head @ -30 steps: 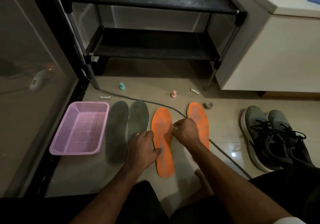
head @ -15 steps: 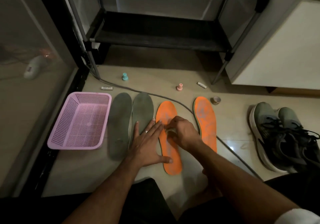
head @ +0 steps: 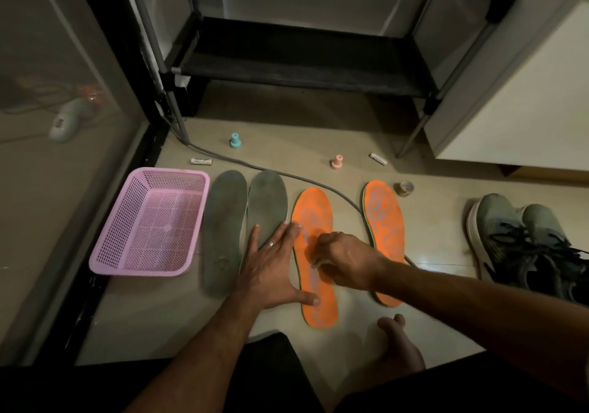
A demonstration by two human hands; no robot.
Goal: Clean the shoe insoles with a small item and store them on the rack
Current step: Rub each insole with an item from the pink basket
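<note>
Two orange insoles lie on the tiled floor: the left orange insole (head: pixel 314 208) and the right orange insole (head: pixel 382 211). Two grey insoles (head: pixel 229 208) lie side by side to their left. My left hand (head: pixel 271 272) lies flat with fingers spread, thumb and fingertips pressing the left orange insole's edge. My right hand (head: pixel 344 259) is curled over the middle of that insole, gripping a small pale item (head: pixel 318 265) that is mostly hidden under the fingers. The black shoe rack (head: pixel 302 58) stands behind, its lower shelf bare.
A pink plastic basket (head: pixel 149 221) sits at the left. A grey cable (head: pixel 255 165) runs across the floor. Small teal (head: pixel 235 141) and pink (head: pixel 336 161) stoppers, two white tubes, a tape roll (head: pixel 403 188), and grey sneakers (head: pixel 522 247) at the right lie around. My bare foot (head: pixel 398 345) is near.
My left hand went from curled to flat beside the left orange insole. My right hand slid down the insole toward me with the small item. The view tilted down.
</note>
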